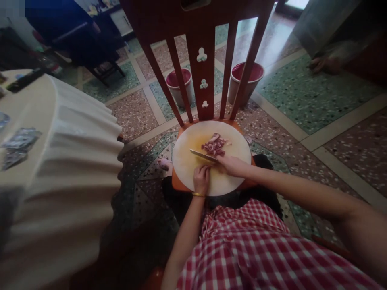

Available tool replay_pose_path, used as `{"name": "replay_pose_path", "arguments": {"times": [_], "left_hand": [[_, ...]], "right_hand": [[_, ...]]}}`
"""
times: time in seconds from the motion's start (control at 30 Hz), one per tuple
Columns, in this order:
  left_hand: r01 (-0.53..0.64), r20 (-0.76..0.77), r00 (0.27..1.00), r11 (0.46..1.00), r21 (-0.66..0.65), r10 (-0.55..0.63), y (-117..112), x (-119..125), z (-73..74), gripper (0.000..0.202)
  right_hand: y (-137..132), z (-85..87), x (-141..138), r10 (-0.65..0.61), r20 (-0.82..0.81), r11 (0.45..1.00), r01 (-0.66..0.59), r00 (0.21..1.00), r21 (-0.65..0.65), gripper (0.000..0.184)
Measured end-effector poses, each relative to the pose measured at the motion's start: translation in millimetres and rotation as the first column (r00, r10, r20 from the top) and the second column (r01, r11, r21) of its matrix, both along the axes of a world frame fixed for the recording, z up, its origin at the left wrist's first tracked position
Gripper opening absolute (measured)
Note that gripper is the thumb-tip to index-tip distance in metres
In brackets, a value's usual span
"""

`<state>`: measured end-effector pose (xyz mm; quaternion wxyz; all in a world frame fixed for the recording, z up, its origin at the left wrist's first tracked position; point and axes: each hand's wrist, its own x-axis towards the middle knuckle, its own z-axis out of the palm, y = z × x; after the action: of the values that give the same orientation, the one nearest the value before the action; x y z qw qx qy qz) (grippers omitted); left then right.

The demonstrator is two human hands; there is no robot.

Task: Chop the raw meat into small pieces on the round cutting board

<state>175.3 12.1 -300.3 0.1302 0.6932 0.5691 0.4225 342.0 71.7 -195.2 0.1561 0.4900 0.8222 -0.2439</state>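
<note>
A round pale cutting board lies on the orange seat of a wooden chair in front of me. A small heap of chopped raw meat sits on the board's far half. My right hand is closed round the handle of a knife, whose blade points left and lies just in front of the meat. My left hand rests on the board's near part with its fingers curled in; whether anything is in them is hidden. A gold bangle circles that wrist.
Two red-rimmed buckets stand on the tiled floor behind the chair. A table with a white pleated cloth fills the left side, with small packets on it. Another person's hand shows at the far right.
</note>
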Motion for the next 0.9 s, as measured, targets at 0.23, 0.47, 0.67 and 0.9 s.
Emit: {"name": "replay_pose_path", "arguments": {"times": [0.23,0.47,0.67,0.9], "left_hand": [[-0.005,-0.112,0.994,1.0,0.011,0.006,2.1,0.8,-8.0,0.011],[-0.025,-0.163,0.986,0.999,0.045,0.032,3.6,1.0,-11.0,0.013],[-0.006,-0.093,0.996,1.0,-0.03,0.004,3.9,1.6,-7.1,0.012],[-0.038,0.004,0.999,0.999,-0.023,0.038,1.8,-1.3,1.3,0.011]], "right_hand": [[-29.1,-9.0,3.2,0.052,0.051,0.999,-0.052,0.997,-0.007,0.052],[-2.5,-17.9,-48.0,0.086,-0.042,0.996,-0.087,0.995,-0.026,0.041],[-6.3,-17.3,-9.9,0.062,0.029,0.995,-0.06,0.998,-0.082,0.041],[-15.1,-7.5,9.4,0.048,0.07,0.997,-0.044,0.996,-0.063,0.042]]}}
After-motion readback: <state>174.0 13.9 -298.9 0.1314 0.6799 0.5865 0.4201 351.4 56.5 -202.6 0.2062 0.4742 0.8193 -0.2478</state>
